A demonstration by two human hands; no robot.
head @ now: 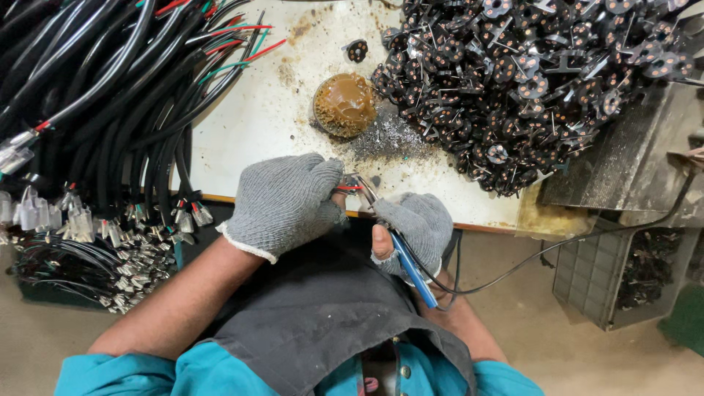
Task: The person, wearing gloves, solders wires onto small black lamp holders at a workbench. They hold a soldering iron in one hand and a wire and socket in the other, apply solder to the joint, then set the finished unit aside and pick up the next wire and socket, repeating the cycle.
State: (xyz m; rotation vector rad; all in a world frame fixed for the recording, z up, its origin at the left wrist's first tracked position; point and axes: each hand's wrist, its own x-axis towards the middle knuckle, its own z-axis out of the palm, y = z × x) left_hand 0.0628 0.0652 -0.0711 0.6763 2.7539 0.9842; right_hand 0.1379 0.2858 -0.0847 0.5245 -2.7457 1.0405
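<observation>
Head view: left-hand fingers [326,176] pinch red wire [350,188]; right-hand fingers [411,220] grip blue-handled iron [411,268] beside it.

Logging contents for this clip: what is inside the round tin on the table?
The round tin holds a lumpy brown paste, heaped to the rim. Grey powder lies spilled on the table beside it. The paste hides the tin's bottom.

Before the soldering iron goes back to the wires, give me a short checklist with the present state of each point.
1. Right hand grips the blue-handled soldering iron: ok.
2. Left hand pinches the red wire end: ok.
3. Iron tip on the joint: cannot tell, hidden between the gloves.
4. Flux tin open, close by: ok.
5. Iron's cord hangs free of the bench edge: ok.
</observation>
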